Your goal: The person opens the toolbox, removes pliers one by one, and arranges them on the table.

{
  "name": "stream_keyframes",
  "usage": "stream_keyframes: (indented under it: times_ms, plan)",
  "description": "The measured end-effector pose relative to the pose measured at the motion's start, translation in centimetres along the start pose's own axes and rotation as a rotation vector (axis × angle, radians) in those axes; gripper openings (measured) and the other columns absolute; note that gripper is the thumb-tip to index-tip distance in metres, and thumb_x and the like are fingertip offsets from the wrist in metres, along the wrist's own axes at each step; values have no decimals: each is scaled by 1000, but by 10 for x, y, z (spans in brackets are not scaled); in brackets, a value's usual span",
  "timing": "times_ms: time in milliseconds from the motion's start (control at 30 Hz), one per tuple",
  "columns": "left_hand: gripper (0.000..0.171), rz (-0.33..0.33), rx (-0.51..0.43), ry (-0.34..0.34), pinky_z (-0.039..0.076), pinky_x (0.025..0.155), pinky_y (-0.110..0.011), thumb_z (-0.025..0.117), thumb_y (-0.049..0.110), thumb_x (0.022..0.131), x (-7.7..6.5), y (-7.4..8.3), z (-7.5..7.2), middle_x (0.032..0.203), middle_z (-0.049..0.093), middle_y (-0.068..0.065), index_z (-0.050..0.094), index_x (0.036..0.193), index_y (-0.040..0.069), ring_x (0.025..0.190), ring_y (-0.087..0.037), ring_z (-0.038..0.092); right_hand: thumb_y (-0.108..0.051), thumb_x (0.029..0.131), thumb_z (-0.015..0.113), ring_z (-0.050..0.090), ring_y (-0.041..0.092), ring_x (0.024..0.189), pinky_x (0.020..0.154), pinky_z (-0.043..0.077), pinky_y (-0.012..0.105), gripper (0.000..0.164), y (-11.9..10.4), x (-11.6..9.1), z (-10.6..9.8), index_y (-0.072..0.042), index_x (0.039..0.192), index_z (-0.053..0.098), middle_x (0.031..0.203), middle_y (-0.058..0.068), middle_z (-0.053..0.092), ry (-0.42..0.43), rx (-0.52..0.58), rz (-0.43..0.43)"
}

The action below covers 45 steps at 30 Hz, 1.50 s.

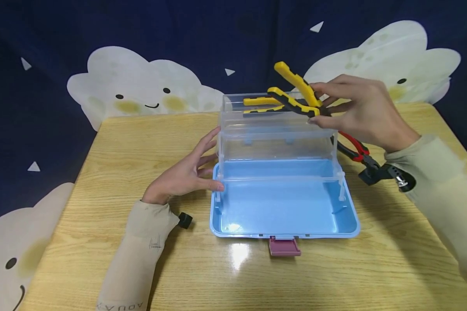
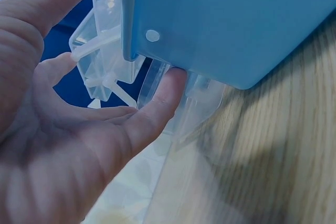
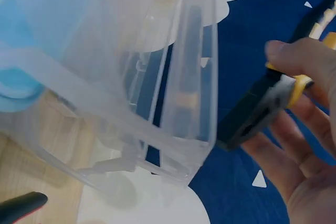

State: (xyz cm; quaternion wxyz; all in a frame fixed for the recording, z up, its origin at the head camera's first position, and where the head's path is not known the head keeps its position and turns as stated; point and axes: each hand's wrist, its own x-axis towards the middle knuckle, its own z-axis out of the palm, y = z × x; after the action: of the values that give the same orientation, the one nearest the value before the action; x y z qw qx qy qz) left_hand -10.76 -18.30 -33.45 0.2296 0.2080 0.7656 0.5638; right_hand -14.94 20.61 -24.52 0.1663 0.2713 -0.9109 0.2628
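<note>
Dark capital letters (image 1: 120, 307) reading roughly "ADUA", on the beige fabric left sleeve (image 1: 136, 259), smaller dark print (image 1: 155, 244) near cuff, illegible

The toolbox base (image 1: 280, 211) was light blue, its latch (image 1: 284, 248) plum and its trays (image 1: 233, 119) translucent whitish. The pliers (image 1: 305, 90) had yellow-and-black handles; another pair (image 1: 361, 150), red and black. The tabletop (image 1: 116, 172) showed tan wood grain; the navy cloth (image 1: 202, 34) bore white, yellow-cheeked clouds (image 1: 128, 77) and white triangles (image 1: 317, 27).
</note>
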Motion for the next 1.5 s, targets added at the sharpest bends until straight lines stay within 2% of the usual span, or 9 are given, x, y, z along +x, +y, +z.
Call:
stream_keyframes:
  times_ms: [133, 267, 467, 533, 700, 933, 1200, 1400, 1500]
  plan:
    - [124, 10, -2, 0, 32, 128, -57, 89, 12, 81, 0, -1, 0, 175, 3, 4, 4, 158, 59, 162, -29, 23, -2, 75, 91, 57, -20, 94, 78, 48, -4, 69, -1, -6, 2, -16, 139, 68, 117, 6, 70, 42, 84, 37]
    - [124, 20, -3, 0, 34, 127, -56, 89, 11, 81, 1, -1, 0, 175, 5, 4, 5, 159, 59, 161, -29, 24, 2, 76, 88, 59, -16, 96, 78, 49, -4, 71, 0, -13, 3, -17, 141, 66, 120, 5, 68, 89, 112, 46]
    - [125, 25, -6, -1, 34, 127, -56, 89, 10, 81, 1, -2, 0, 175, 6, 5, 5, 159, 57, 161, -29, 24, 7, 79, 84, 60, -9, 103, 81, 51, -1, 76, 3, -23, 5, -22, 146, 61, 119, -27, 56, 132, 182, 62]
    - [125, 27, -7, -1, 33, 127, -56, 89, 10, 81, 1, -2, 0, 175, 6, 5, 4, 160, 57, 161, -28, 24, 6, 80, 84, 60, -8, 104, 81, 51, -1, 77, 2, -26, 6, -23, 147, 60, 119, -32, 52, 141, 188, 74]
    - [125, 29, -9, -3, 33, 127, -56, 89, 9, 81, 1, -2, 0, 175, 5, 5, 4, 160, 56, 161, -29, 24, 7, 81, 83, 58, -9, 104, 82, 49, -3, 77, 2, -32, 8, -22, 148, 59, 118, -33, 50, 157, 177, 105]
    - [126, 23, -5, -2, 34, 127, -56, 90, 10, 80, 1, -2, 1, 175, 5, 5, 4, 159, 57, 161, -29, 24, 10, 80, 81, 60, -7, 96, 85, 50, -1, 75, 4, -38, 6, -9, 146, 51, 128, -32, 50, 192, 198, 82]
    - [125, 15, -1, 6, 34, 127, -56, 90, 11, 79, 1, -1, 1, 175, 6, 5, 6, 158, 59, 161, -29, 25, 17, 76, 79, 62, -1, 96, 85, 54, 3, 74, 8, -46, 1, 1, 143, 51, 134, -26, 55, 233, 254, 35]
    - [126, 24, -1, 1, 36, 126, -55, 90, 9, 80, 1, -1, 1, 175, 7, 6, 5, 159, 58, 161, -29, 25, 22, 73, 78, 65, 4, 93, 84, 57, 6, 74, 14, -53, -3, 6, 140, 52, 131, -14, 64, 277, 309, 22]
    - [126, 21, -7, 1, 37, 126, -54, 89, 9, 80, 1, -1, 1, 175, 6, 7, 5, 159, 58, 161, -28, 25, 22, 73, 77, 65, 1, 91, 83, 56, 5, 72, 16, -57, -3, 5, 140, 54, 128, -17, 64, 303, 299, 41]
